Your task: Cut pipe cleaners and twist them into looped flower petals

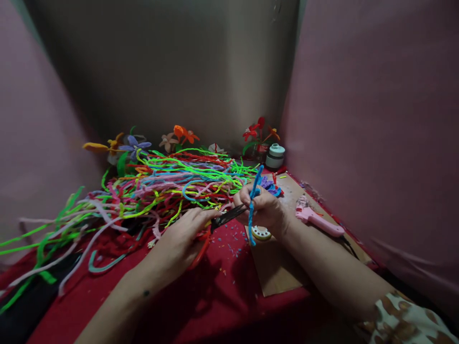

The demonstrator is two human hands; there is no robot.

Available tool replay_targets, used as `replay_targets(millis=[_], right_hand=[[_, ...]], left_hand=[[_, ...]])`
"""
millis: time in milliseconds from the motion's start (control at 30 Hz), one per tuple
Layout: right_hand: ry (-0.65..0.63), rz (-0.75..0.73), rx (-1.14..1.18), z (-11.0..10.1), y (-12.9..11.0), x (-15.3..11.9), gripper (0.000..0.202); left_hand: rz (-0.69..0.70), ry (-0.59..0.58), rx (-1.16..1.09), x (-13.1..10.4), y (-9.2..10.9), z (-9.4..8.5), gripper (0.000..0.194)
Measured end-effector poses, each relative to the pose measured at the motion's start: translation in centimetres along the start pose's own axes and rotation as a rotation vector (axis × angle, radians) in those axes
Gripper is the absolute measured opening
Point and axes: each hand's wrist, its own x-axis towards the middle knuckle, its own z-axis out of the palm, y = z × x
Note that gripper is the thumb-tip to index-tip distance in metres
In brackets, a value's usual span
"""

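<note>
My left hand [184, 239] is closed on the red-orange handles of a pair of scissors [227, 217], whose dark blades point right toward my other hand. Between the fingertips of my right hand [263, 205] is a blue pipe cleaner [251, 217], held roughly upright, with one end above the fingers and a twisted length hanging below. The blade tips reach close to the blue piece; whether they touch it I cannot tell. Small blue clippings [233, 246] lie on the red cloth [222, 286] beneath.
Many coloured pipe cleaners [168, 181] cover the left and back. A cardboard sheet [278, 272] bears a pink glue gun [319, 222], a round roll [261, 233] and purple-blue pieces [268, 185]. Behind stand fuzzy flowers [182, 134] and a pale-lidded jar [275, 155].
</note>
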Motion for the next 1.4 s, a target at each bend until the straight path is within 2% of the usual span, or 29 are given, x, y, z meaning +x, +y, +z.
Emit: replay_targets(millis=[133,467,900,1200,1400], right_hand=[[-0.011,-0.032,0.006,0.1,0.2,0.0,0.016],[-0.089,-0.068,0.039,-0.5,0.9,0.1,0.013],[0.043,0.012,-0.019,-0.4,0.9,0.0,0.022],[0.032,-0.044,-0.001,0.0,0.8,0.0,0.015],[0.042,-0.046,-0.001,0.4,0.7,0.1,0.019]], left_hand=[[-0.003,-0.014,0.048,0.1,0.4,-0.2,0.043],[0.011,0.054,0.216,-0.2,0.2,0.3,0.044],[0.055,0.137,0.454,-0.4,0.2,0.5,0.036],[0.052,0.109,0.453,-0.7,-0.2,0.9,0.036],[0.042,0.119,0.491,-0.8,-0.2,1.1,0.036]])
